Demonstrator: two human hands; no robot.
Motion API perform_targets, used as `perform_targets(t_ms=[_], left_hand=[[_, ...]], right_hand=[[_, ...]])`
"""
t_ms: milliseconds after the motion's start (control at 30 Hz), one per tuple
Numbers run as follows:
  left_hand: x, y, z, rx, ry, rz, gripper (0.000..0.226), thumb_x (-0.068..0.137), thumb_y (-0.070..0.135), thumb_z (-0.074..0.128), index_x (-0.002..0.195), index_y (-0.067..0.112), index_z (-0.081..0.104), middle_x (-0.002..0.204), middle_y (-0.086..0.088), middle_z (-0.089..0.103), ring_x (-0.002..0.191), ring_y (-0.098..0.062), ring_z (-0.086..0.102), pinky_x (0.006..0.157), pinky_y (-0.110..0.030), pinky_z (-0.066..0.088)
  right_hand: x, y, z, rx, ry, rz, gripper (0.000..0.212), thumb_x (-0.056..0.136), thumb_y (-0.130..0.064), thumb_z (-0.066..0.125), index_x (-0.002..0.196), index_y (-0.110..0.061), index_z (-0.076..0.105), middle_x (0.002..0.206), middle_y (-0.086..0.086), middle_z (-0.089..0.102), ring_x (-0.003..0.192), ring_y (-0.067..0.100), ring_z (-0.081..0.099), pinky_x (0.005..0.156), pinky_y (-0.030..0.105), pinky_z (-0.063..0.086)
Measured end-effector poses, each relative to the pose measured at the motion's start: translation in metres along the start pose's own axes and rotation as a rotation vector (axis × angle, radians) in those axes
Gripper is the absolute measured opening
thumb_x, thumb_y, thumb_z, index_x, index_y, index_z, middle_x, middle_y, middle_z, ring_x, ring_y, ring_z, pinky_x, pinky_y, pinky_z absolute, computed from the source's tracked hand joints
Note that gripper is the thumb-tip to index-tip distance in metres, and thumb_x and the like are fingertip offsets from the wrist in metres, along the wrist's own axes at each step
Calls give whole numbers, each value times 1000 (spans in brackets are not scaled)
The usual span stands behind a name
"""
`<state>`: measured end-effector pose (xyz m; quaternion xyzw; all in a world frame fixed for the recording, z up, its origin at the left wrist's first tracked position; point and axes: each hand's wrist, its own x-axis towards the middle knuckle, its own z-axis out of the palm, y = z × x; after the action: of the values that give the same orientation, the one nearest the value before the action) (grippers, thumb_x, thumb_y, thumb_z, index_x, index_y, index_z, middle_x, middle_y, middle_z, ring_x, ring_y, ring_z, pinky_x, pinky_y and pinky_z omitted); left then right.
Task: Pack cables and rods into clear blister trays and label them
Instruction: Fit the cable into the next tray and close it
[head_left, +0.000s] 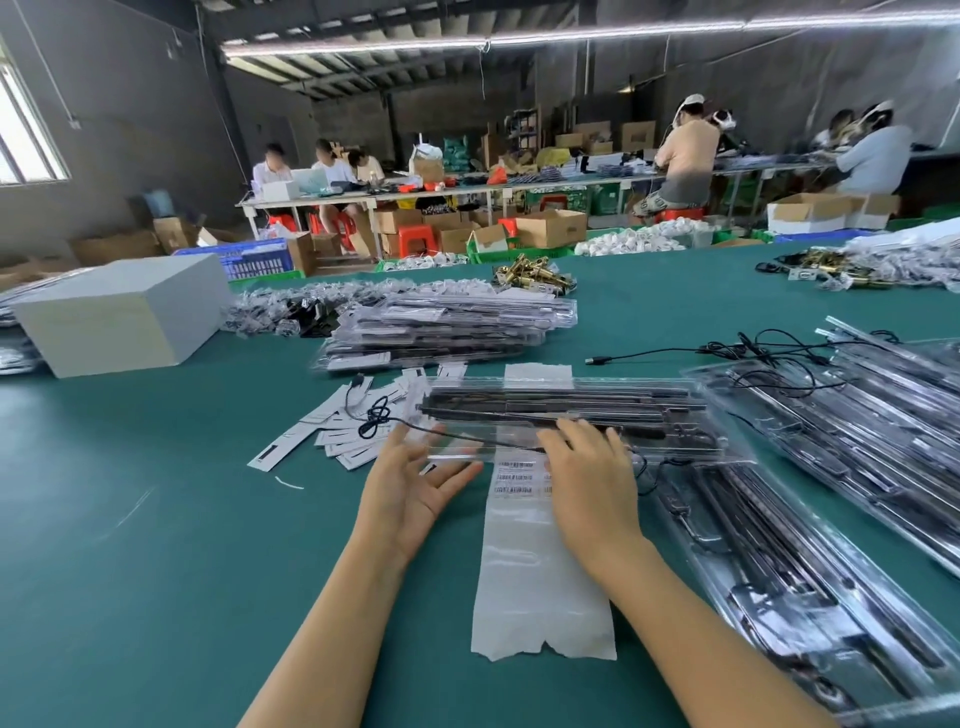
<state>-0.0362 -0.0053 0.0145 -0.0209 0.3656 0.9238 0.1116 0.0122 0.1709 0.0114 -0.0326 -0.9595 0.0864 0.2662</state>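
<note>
At centre frame my right hand (587, 483) presses flat, fingers straight, on the blister tray (566, 415) to steady it over the label strip (540, 561); my left hand (415, 483), fingers apart, steadies its near edge.

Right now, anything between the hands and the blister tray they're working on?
Nothing visible. The right hand rests flat on the clear blister tray, and the left hand is open at its near left corner. A black cable trails out of the tray's left end, just above the left fingers.
</note>
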Motion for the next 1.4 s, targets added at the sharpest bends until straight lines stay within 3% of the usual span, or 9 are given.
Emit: perform_targets(t_ms=[233, 367, 433, 567, 700, 900, 1100, 1233, 1400], left_hand=[[-10, -10, 11, 68, -106, -50, 82, 87, -19, 38, 140, 43, 34, 137, -20, 41, 101, -48, 63, 76, -47, 58], [-15, -16, 22, 40, -76, -34, 86, 85, -21, 41, 136, 48, 36, 138, -19, 37, 101, -44, 65, 82, -47, 57], [-17, -21, 27, -1, -53, -20, 86, 84, -22, 42, 140, 43, 32, 133, -18, 44, 97, -43, 66, 81, -49, 57], [-23, -28, 37, -46, -8, -38, 101, 84, -24, 40, 147, 47, 6, 134, -22, 38, 97, -48, 65, 78, -52, 57], [-27, -32, 42, 22, 15, -46, 108, 83, -26, 41, 148, 45, -9, 149, -20, 23, 97, -46, 65, 78, -47, 56], [-31, -30, 44, 46, -57, -39, 130, 62, -24, 54, 145, 52, -11, 156, -23, 9, 101, -47, 64, 85, -48, 55], [-29, -30, 37, 99, -193, 21, 97, 77, -32, 35, 130, 49, 30, 134, -12, 41, 105, -48, 62, 93, -58, 48], [-24, -28, 34, 78, -189, 21, 92, 79, -27, 38, 129, 50, 26, 130, -13, 47, 106, -48, 62, 90, -53, 52], [-21, -14, 26, -3, -54, 11, 51, 78, 20, 68, 124, 14, 49, 109, -18, 62, 99, -35, 59, 101, -50, 45]], right_hand=[[2, 5, -1, -43, -46, 170, 61, 90, 4, 41, 147, -15, 32, 156, 11, 25, 147, 29, 10, 118, 45, 0], [-3, -2, -6, 126, 11, 214, 68, 82, 15, 44, 144, -11, 36, 156, 15, 19, 145, 31, 14, 116, 43, 20], [-5, -8, -8, 244, 127, 165, 57, 80, 14, 48, 133, -7, 48, 143, 17, 36, 130, 33, 38, 97, 38, 42], [-7, -18, -9, 685, 125, 386, 16, 93, -19, 57, 92, -9, 45, 90, 4, 53, 67, 23, 57, 55, 16, 42], [-1, -11, -9, 1207, -109, 787, 29, 95, -35, 54, 95, -7, 44, 87, 16, 66, 58, 24, 69, 58, 38, 59], [8, -2, -8, 1561, -14, 1056, 25, 96, -27, 55, 104, -4, 48, 87, 12, 61, 50, 14, 65, 45, 24, 52], [13, 12, -12, 1668, 54, 1205, 24, 101, -22, 47, 92, -2, 57, 71, 10, 62, 53, 15, 57, 49, 22, 50], [14, 15, -12, 1671, 81, 1203, 21, 100, -11, 47, 84, -2, 57, 70, 9, 62, 56, 15, 56, 51, 21, 50], [16, 16, -10, 1632, 154, 1208, 20, 98, -5, 49, 79, -4, 57, 73, 9, 62, 62, 14, 57, 58, 23, 49]])
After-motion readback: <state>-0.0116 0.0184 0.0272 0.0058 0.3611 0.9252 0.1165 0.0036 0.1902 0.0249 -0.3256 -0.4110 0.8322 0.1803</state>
